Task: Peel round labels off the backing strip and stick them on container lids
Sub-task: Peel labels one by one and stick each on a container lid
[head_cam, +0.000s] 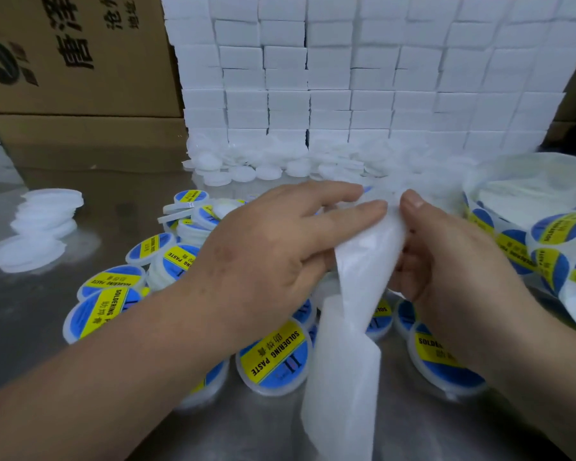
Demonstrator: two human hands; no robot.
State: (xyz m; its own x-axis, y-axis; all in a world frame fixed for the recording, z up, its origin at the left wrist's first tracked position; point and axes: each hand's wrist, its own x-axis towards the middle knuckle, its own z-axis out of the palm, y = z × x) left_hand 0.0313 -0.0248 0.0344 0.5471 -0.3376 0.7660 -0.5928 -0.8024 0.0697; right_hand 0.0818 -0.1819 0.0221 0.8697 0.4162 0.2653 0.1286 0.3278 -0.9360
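While labelled lids (273,357) crowd the surface (30,311) at six o'clock, we see the left hand (273,247) and right hand (446,257) pinching the backing strip (356,277).

Steel table (24,304) with labelled lids (273,357), plain lids (44,211) (some stacked), white boxes (346,78), cartons (90,141).

- Centre lid (273,356), lower middle of frame: "SOLDERING PASTE" in black on a yellow band, with Chinese characters beside it and "II" on the blue.
- Lower-left lid (100,311): "SOLDERING".
- Mid-left lid (177,257): "PASTE".
- Label roll (561,226), right edge: "SOLDERING".
- Cardboard box (77,44), upper left: large black Chinese characters, turned sideways.
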